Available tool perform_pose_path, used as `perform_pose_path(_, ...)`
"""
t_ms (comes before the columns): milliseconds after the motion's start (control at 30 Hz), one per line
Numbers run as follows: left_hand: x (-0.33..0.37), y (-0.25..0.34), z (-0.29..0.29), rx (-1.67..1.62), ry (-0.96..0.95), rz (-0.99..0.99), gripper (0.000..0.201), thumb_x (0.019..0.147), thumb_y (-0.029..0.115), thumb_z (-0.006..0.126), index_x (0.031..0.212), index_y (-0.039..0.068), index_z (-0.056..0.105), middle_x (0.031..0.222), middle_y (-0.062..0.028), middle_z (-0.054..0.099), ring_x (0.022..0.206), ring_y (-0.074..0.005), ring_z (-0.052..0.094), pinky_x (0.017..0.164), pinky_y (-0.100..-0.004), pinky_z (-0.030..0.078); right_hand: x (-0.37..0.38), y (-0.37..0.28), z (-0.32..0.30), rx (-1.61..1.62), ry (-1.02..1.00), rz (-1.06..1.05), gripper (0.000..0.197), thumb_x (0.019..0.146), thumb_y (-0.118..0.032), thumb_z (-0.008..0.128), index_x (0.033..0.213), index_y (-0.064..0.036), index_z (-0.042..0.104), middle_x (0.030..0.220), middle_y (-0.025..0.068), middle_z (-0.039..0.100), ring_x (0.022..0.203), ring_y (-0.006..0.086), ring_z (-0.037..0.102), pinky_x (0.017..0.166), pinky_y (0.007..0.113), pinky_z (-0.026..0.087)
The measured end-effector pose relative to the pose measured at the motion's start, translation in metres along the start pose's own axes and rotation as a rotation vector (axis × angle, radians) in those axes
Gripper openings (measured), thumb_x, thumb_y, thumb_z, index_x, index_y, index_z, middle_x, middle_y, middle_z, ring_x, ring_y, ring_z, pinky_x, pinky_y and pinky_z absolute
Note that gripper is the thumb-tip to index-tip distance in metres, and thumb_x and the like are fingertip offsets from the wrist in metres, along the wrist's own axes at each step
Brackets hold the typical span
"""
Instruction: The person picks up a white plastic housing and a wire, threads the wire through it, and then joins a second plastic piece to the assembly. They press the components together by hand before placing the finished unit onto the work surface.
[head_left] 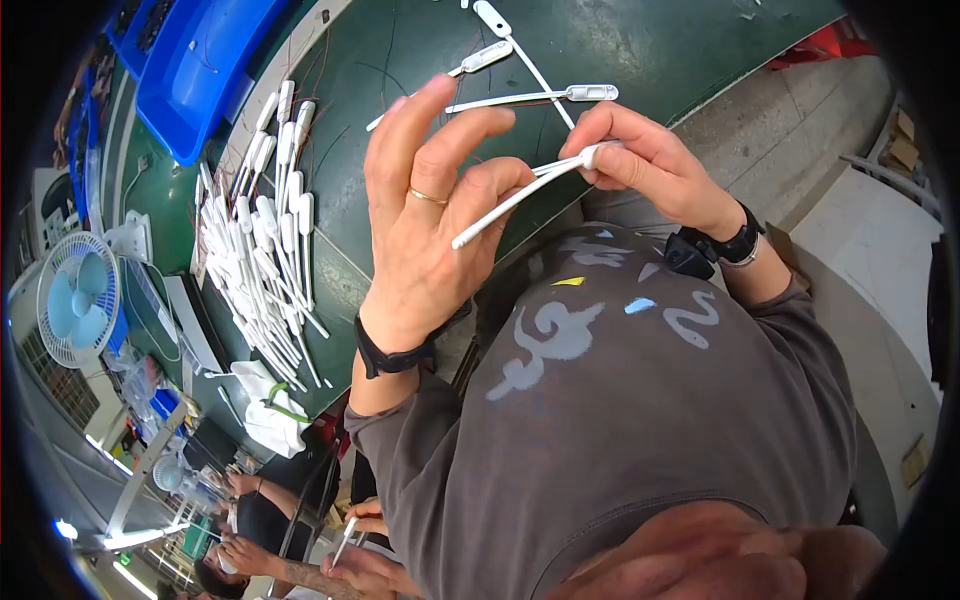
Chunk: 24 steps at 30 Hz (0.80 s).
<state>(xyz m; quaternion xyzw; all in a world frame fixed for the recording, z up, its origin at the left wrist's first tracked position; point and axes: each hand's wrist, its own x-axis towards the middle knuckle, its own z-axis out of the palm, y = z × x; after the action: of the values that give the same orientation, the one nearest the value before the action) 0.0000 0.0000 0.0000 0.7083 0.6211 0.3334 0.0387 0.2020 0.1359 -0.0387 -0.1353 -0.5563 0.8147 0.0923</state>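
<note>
In front of my chest, my right hand (650, 165) pinches a white plastic stick (507, 209) at its upper end, between thumb and bent fingers. The stick slants down to the left across my left hand (430, 195). That hand's index finger and thumb close around the stick's middle, while the other fingers are raised and apart. A second thin white length runs beside it near the right fingertips; my hands hide part of it. Beyond my hands, a white stick with an oval, recessed head (592, 92) lies on the green table (660, 50), among similar ones.
A large pile of white sticks (260, 260), some with thin wires, covers the table's left part. Behind it stands a blue bin (195, 95). A fan (80, 300) is at far left, near a white cloth (270, 410). Other people's hands (360, 570) work at the lower left.
</note>
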Motion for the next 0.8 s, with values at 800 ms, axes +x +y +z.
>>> perform_pose_path(800, -0.003, -0.016, 0.001, -0.332, -0.106, -0.276, 0.016, 0.078, 0.009, 0.075, 0.092, 0.004, 0.068, 0.09, -0.0076, 0.069, 0.087, -0.0279, 0.065, 0.076, -0.0347, 0.051, 0.011, 0.005, 0.002, 0.128, 0.001, 0.254, 0.024, 0.104, -0.028, 0.046, 0.107, -0.0055, 0.053, 0.08, -0.0041, 0.043, 0.061, 0.0021, 0.029, 0.052, 0.019, 0.025)
